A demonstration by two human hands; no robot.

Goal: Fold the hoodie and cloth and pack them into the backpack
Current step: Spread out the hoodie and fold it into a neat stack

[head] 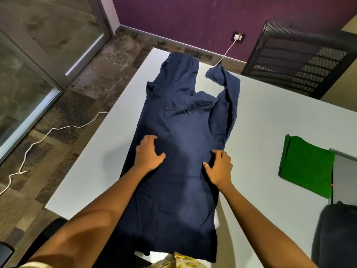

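A navy blue hoodie [179, 132] lies lengthwise on the white table [270, 117], hood at the far end, hem at the near edge. Its right sleeve [228, 97] runs up along the body's right side, cuff near the far table edge. My left hand [149, 151] rests on the hoodie's left side with fingers spread and slightly curved. On the hoodie's right edge lies my right hand [219, 167], fingers bent onto the fabric. A folded green cloth [307, 165] sits flat on the table to the right. A dark backpack [336, 235] shows partly at the lower right.
A black mesh chair [297, 57] stands behind the table's far right. A white cable [229, 50] runs from a wall socket [238, 37] to the table, and another white cable [48, 132] lies on the floor at the left. A grey flat object [345, 178] lies beside the green cloth.
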